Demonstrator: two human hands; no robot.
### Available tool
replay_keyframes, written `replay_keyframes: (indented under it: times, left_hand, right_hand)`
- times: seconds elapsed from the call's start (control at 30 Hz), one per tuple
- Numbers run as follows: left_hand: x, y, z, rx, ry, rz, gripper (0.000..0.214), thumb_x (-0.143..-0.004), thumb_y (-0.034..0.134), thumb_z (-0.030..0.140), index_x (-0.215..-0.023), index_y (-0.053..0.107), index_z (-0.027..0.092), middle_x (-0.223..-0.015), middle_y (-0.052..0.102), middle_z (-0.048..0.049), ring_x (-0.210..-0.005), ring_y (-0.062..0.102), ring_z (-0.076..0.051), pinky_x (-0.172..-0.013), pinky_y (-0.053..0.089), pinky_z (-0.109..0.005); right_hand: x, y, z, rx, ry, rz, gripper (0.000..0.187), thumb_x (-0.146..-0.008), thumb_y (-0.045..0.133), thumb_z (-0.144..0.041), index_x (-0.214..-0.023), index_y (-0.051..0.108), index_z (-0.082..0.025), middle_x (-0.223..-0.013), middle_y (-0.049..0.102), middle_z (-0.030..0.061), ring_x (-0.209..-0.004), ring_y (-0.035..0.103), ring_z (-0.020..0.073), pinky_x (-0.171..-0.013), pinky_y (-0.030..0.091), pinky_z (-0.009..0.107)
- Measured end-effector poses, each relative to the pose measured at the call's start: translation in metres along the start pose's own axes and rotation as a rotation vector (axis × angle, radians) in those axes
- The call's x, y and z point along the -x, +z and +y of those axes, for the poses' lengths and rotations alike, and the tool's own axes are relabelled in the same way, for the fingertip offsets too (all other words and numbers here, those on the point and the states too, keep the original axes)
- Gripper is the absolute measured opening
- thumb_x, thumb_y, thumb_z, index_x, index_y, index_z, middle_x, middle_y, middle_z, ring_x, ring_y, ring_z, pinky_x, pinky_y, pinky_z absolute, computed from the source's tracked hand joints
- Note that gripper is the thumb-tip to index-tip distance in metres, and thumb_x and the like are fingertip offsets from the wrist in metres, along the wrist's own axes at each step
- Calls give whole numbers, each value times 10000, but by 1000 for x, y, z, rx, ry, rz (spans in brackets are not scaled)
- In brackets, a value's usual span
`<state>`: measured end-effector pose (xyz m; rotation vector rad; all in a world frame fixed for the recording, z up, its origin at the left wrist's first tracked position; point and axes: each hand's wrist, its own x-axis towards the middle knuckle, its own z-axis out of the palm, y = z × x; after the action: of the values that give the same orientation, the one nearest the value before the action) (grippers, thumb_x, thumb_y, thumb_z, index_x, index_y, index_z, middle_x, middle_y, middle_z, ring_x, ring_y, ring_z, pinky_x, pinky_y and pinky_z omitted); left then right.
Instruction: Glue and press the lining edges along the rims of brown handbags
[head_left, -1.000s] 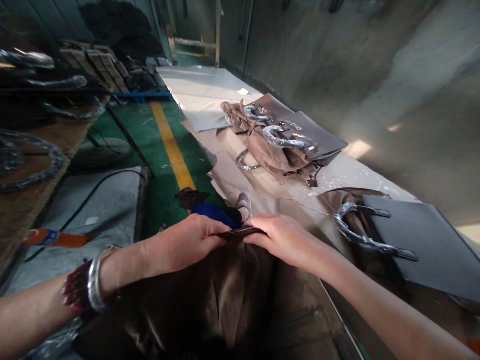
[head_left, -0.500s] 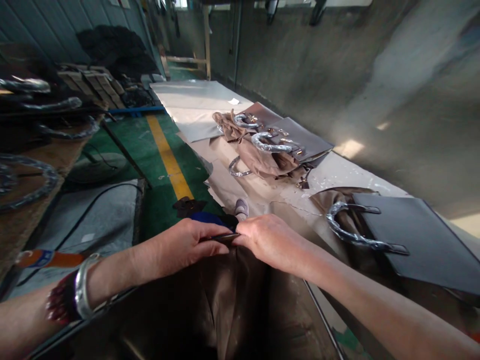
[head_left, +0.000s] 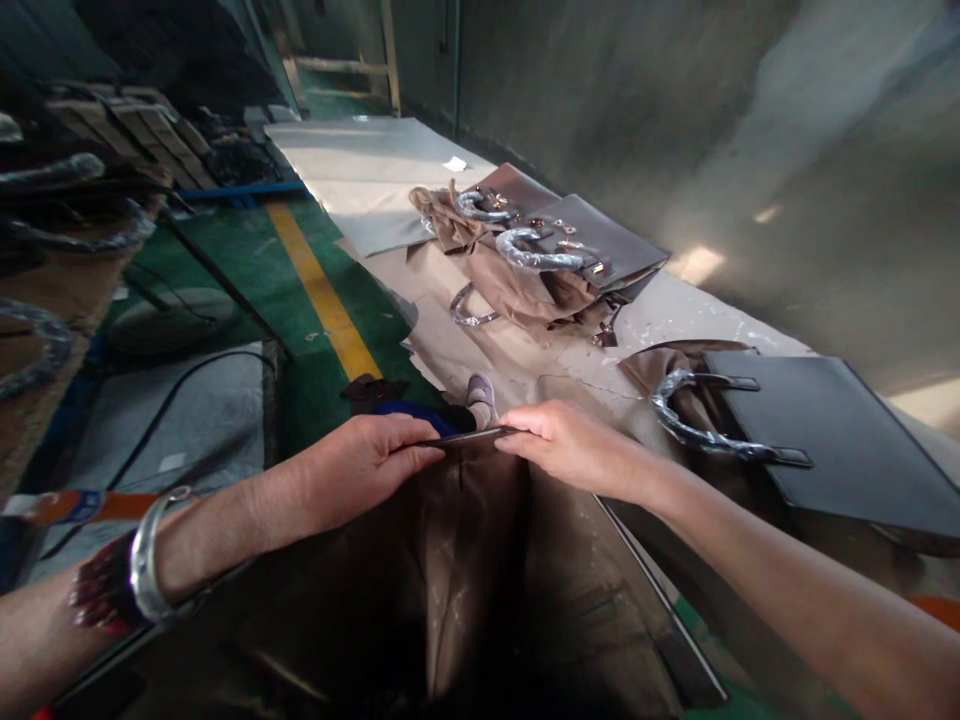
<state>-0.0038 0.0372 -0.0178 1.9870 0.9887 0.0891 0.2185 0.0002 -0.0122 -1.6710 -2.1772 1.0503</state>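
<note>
Close in front of me hangs a dark brown handbag piece with a loose, creased lining (head_left: 469,530). My left hand (head_left: 379,455) pinches its dark upper edge (head_left: 471,438) between thumb and fingers. At the other end of that edge, my right hand (head_left: 562,440) pinches it the same way. A short stretch of the edge runs nearly straight between the two hands. Right of my right hand lies a dark grey handbag (head_left: 862,440) with a plastic-wrapped handle (head_left: 679,420). The lower part of the piece I hold is in deep shadow.
More unfinished handbags with brown linings (head_left: 517,280) and wrapped handles lie on the paper-covered table (head_left: 360,170) ahead. At left stand a workbench (head_left: 82,300) with wrapped handles and an orange bottle (head_left: 90,507). A yellow stripe (head_left: 322,290) crosses the green floor.
My hands have moved apart along the edge, the right one shifting right, so more of the edge shows between them. The view has tilted slightly downward.
</note>
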Motion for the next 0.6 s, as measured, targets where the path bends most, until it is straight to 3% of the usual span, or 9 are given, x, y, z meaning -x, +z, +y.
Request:
replay_keyframes:
  times: [0.13, 0.3, 0.47, 0.53, 0.6]
  left_hand:
    - [0, 0, -3, 74, -14, -16, 364, -835, 411, 439, -884, 656, 175, -835, 687, -15, -817, 619, -188, -748, 461, -246]
    - [-3, -1, -4, 49, 6, -19, 380, -845, 400, 426, -977, 651, 173, -944, 694, -26, -898, 621, -200, -830, 457, -262]
    - [-7, -2, -6, 25, 13, -8, 374, -847, 391, 406, -1007, 648, 188, -971, 695, -19, -924, 616, -196, -859, 452, -264]
    - [-8, -3, -7, 19, 0, -21, 356, -849, 389, 399, -967, 652, 190, -921, 698, -11, -881, 622, -188, -812, 464, -248]
    - [-8, -4, -8, 16, -2, -28, 343, -850, 392, 393, -933, 656, 190, -879, 697, -4, -844, 625, -181, -771, 468, -234]
  right_hand:
    - [-2, 1, -1, 29, -26, 34, 263, -865, 518, -219, -620, 583, -147, -548, 456, -50, -552, 435, 75, -546, 263, 211]
    - [-4, 0, -1, -10, 13, -39, 209, -833, 591, -321, -700, 601, -160, -547, 467, -60, -562, 455, 85, -534, 263, 205]
    - [-6, 3, -5, 83, 6, 54, 337, -885, 523, -266, -571, 533, -145, -511, 392, -59, -525, 390, 71, -527, 241, 214]
    - [-8, 3, -5, 123, 6, 47, 336, -884, 526, -266, -572, 549, -143, -523, 438, -46, -530, 412, 77, -523, 243, 218]
    - [-9, 1, -5, 136, 5, 30, 241, -882, 530, -287, -714, 637, -150, -624, 567, -15, -602, 501, 102, -551, 284, 217]
